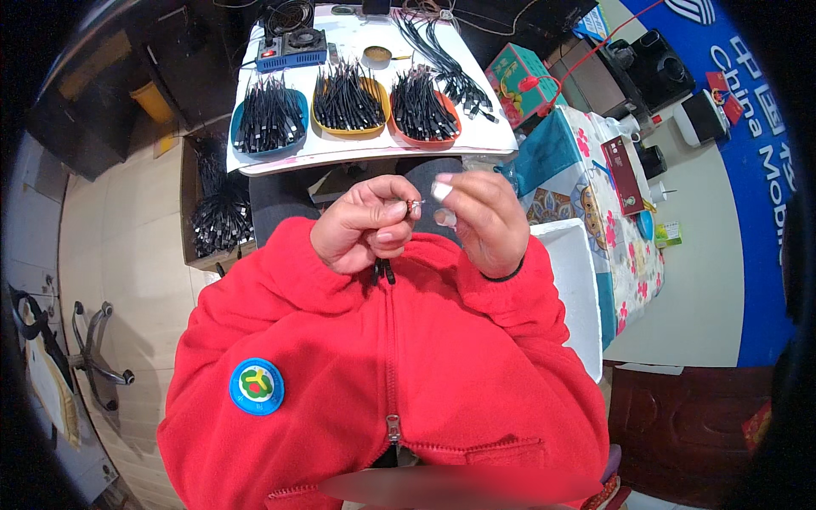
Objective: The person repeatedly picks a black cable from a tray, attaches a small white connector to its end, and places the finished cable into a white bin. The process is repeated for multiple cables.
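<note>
My left hand (367, 223) is closed in a pinch in front of my chest, gripping short black cables (384, 271). Their black plug ends hang below the palm, and thin bare wire ends (416, 205) stick out past the thumb and forefinger. Just to the right, my right hand (486, 217) has bent fingers held apart, with white wrapping on the fingertips. It is close to the wire ends, and a small gap shows between them. Beyond both hands, black USB cables stand bunched in a blue bowl (235, 136), a yellow bowl (350, 132) and an orange-red bowl (427, 140).
The bowls stand on a white table (357, 157) beside loose black cables (459, 81) and a blue device (291, 55). A carton (189, 200) of cables sits on the floor at left. At right are a white foam box (576, 280) and a flower-clothed side table (625, 246).
</note>
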